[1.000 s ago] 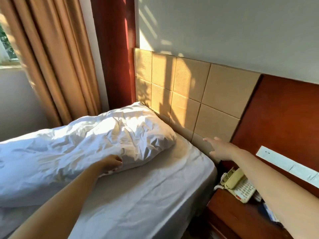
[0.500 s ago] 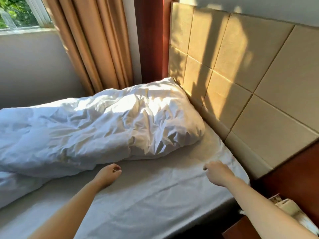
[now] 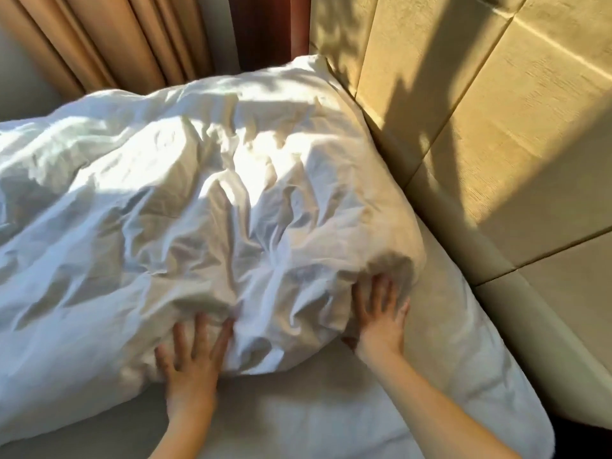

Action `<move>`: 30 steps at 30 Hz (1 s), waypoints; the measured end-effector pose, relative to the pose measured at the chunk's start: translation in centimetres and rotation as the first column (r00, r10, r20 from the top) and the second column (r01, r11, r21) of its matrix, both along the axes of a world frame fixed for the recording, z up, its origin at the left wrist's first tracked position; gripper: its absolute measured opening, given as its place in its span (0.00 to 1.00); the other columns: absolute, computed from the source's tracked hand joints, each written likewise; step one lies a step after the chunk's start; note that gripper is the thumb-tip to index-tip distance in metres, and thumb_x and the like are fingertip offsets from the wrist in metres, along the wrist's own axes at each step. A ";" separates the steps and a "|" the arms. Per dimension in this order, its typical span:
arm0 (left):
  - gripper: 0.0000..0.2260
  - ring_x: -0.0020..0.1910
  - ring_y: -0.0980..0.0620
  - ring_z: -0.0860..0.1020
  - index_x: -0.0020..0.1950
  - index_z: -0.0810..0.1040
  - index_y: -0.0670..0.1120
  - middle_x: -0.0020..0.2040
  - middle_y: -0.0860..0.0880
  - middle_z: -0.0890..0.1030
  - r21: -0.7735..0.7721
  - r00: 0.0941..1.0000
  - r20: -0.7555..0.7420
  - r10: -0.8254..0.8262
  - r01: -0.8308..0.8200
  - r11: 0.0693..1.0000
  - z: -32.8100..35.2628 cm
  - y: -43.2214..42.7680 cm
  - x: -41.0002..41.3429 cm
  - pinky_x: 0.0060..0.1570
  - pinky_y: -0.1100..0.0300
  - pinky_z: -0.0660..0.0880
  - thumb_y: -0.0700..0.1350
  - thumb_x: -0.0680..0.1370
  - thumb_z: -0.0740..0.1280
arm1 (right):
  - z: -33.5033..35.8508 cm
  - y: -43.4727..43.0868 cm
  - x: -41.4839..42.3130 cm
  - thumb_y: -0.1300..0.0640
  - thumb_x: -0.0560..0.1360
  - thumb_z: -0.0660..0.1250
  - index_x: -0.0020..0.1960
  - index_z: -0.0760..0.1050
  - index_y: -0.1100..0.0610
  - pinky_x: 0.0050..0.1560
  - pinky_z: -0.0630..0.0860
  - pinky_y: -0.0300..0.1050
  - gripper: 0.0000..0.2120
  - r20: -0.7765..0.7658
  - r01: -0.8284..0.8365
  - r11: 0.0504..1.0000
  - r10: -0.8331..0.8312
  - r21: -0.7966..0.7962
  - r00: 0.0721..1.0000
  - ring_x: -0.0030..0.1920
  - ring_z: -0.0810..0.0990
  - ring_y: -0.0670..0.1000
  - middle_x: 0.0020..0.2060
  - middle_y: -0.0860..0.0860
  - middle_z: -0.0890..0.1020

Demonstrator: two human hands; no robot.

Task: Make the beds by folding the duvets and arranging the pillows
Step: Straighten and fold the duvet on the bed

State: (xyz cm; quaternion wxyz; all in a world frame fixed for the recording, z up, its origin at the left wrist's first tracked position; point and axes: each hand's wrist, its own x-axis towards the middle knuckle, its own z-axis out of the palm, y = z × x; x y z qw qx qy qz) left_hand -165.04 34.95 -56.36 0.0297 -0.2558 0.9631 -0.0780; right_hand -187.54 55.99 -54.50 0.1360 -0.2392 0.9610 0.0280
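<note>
Duvet (image 3: 215,193), one; left hand (image 3: 190,362), right hand (image 3: 381,316) flat on it

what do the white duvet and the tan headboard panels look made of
Crumpled white duvet: looks like matte woven cotton or similar, judging by fine sharp creases. Tan square-panelled headboard: apparently padded fabric or leatherette, faint woven grain, recessed seams; cannot tell which.

Your duvet (image 3: 205,200) is white and heavily creased, bunched into a thick, puffy roll that lies across the bed (image 3: 430,352) from the left side to the far right. Its rounded right end rests against the padded headboard (image 3: 496,144). Sunlight falls across its top. Its near edge sits on the white sheet, where your left hand (image 3: 188,366) and right hand (image 3: 381,313) press flat against it, fingers spread.
</note>
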 end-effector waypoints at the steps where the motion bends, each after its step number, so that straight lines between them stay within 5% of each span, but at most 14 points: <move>1: 0.37 0.77 0.40 0.46 0.77 0.46 0.58 0.78 0.50 0.47 -0.037 1.000 -0.010 0.021 -0.022 0.999 -0.6 -1.4 -0.2 0.70 0.38 0.40 0.38 0.69 0.51 | -0.4 -0.9 -1.5 0.39 0.63 0.73 0.71 0.21 0.50 0.65 0.30 0.70 0.64 -0.018 -0.002 1.000 0.002 -0.004 1.000 0.72 0.31 0.67 0.74 0.65 0.40; 3: 0.32 0.73 0.38 0.61 0.75 0.54 0.56 0.75 0.46 0.60 -0.037 1.000 -0.001 0.029 -0.029 0.999 0.0 -4.6 -1.2 0.68 0.37 0.54 0.40 0.72 0.53 | 0.3 -3.2 -5.1 0.48 0.79 0.58 0.66 0.16 0.50 0.65 0.36 0.74 0.46 -0.048 0.033 0.995 -0.028 0.089 0.998 0.71 0.32 0.70 0.70 0.64 0.29; 4: 0.28 0.62 0.36 0.73 0.72 0.61 0.53 0.66 0.41 0.71 -0.047 0.999 0.034 0.021 -0.019 0.999 0.8 -5.8 -1.6 0.59 0.38 0.66 0.40 0.72 0.54 | 0.9 -4.3 -7.0 0.52 0.81 0.53 0.70 0.23 0.50 0.66 0.47 0.75 0.38 -0.085 0.039 0.995 -0.031 0.090 0.996 0.73 0.44 0.72 0.73 0.64 0.36; 5: 0.23 0.47 0.36 0.79 0.67 0.67 0.49 0.52 0.38 0.77 -0.047 0.995 0.094 0.036 -0.032 0.998 1.8 -6.8 -2.4 0.46 0.41 0.74 0.38 0.71 0.58 | 2.1 -5.5 -8.7 0.54 0.80 0.52 0.76 0.38 0.48 0.62 0.62 0.73 0.31 -0.166 0.017 1.000 -0.017 0.001 0.986 0.68 0.62 0.72 0.73 0.66 0.56; 6: 0.20 0.36 0.38 0.80 0.62 0.73 0.46 0.41 0.39 0.79 0.007 0.987 0.138 0.081 -0.083 0.997 3.3 -7.3 -3.3 0.36 0.44 0.76 0.36 0.70 0.63 | 3.5 -6.2 -9.7 0.56 0.77 0.54 0.72 0.58 0.48 0.50 0.75 0.67 0.23 -0.153 0.008 1.000 -0.004 0.021 0.988 0.54 0.77 0.70 0.60 0.66 0.76; 7: 0.19 0.33 0.39 0.80 0.59 0.76 0.45 0.38 0.40 0.80 0.069 0.972 0.191 0.135 -0.150 0.986 4.9 -7.4 -4.1 0.34 0.47 0.77 0.34 0.69 0.67 | 4.5 -6.2 -10.2 0.58 0.75 0.56 0.63 0.69 0.50 0.38 0.79 0.59 0.17 -0.125 -0.042 0.998 0.048 0.050 0.991 0.39 0.81 0.66 0.43 0.62 0.81; 12: 0.12 0.59 0.46 0.77 0.60 0.74 0.52 0.61 0.47 0.78 0.239 0.835 0.391 0.388 -0.499 0.833 12.2 -4.5 -6.2 0.55 0.57 0.72 0.51 0.79 0.57 | 9.9 -2.5 -12.9 0.48 0.74 0.63 0.47 0.84 0.48 0.22 0.71 0.41 0.11 -0.267 -0.447 0.892 0.449 0.074 0.852 0.23 0.78 0.55 0.24 0.53 0.78; 15: 0.11 0.58 0.44 0.77 0.58 0.76 0.48 0.60 0.44 0.78 0.312 0.814 0.400 0.421 -0.553 0.773 16.9 -2.4 -6.3 0.53 0.56 0.72 0.48 0.79 0.59 | 15.7 1.9 -15.7 0.48 0.80 0.57 0.46 0.84 0.50 0.22 0.69 0.38 0.17 -0.536 -0.655 0.743 0.611 0.135 0.582 0.23 0.75 0.53 0.22 0.51 0.75; 17: 0.09 0.54 0.44 0.78 0.56 0.78 0.45 0.55 0.44 0.80 0.333 0.844 0.341 0.413 -0.519 0.787 19.9 -0.7 -6.1 0.47 0.58 0.71 0.45 0.78 0.62 | 21.1 4.4 -17.0 0.50 0.82 0.54 0.40 0.82 0.55 0.26 0.72 0.41 0.22 -0.732 -0.745 0.659 0.559 0.107 0.390 0.26 0.77 0.56 0.25 0.53 0.77; 20: 0.06 0.50 0.46 0.80 0.51 0.79 0.47 0.49 0.46 0.82 0.362 0.890 0.229 0.394 -0.453 0.815 22.4 4.1 -4.6 0.43 0.60 0.72 0.46 0.76 0.65 | 25.0 9.5 -16.5 0.55 0.77 0.63 0.38 0.80 0.59 0.29 0.71 0.45 0.13 -0.763 -0.658 0.751 0.452 0.046 0.462 0.28 0.77 0.58 0.27 0.57 0.77; 23: 0.06 0.58 0.46 0.77 0.52 0.73 0.50 0.55 0.49 0.78 0.401 0.852 0.310 0.422 -0.520 0.754 20.9 12.0 -2.4 0.54 0.57 0.74 0.46 0.76 0.62 | 21.4 14.4 -14.0 0.64 0.63 0.75 0.35 0.80 0.60 0.32 0.75 0.50 0.04 -0.463 -0.502 0.846 0.522 0.178 0.716 0.30 0.77 0.59 0.28 0.58 0.78; 25: 0.28 0.69 0.46 0.67 0.71 0.55 0.53 0.69 0.47 0.67 0.470 0.877 0.437 0.201 -0.413 0.780 17.1 16.7 0.5 0.65 0.53 0.66 0.43 0.73 0.61 | 19.0 15.8 -11.6 0.60 0.71 0.70 0.52 0.79 0.56 0.51 0.77 0.53 0.10 -0.045 -0.443 0.765 0.521 0.468 0.852 0.50 0.80 0.58 0.47 0.55 0.82; 27: 0.38 0.76 0.46 0.52 0.76 0.43 0.56 0.76 0.46 0.52 0.498 0.846 0.524 0.096 -0.396 0.771 14.5 18.2 3.5 0.72 0.46 0.52 0.42 0.73 0.62 | 16.9 16.8 -10.2 0.57 0.79 0.56 0.69 0.67 0.55 0.68 0.65 0.51 0.18 0.172 -0.361 0.712 0.325 0.603 0.930 0.68 0.69 0.55 0.67 0.53 0.71; 30: 0.31 0.76 0.44 0.50 0.77 0.49 0.55 0.77 0.45 0.47 0.469 0.794 0.548 0.263 -0.553 0.689 14.3 16.7 7.6 0.72 0.46 0.52 0.46 0.76 0.59 | 17.1 14.7 -7.6 0.52 0.81 0.53 0.74 0.58 0.62 0.73 0.59 0.52 0.24 0.403 -0.469 0.630 0.257 0.619 0.878 0.72 0.62 0.59 0.73 0.60 0.63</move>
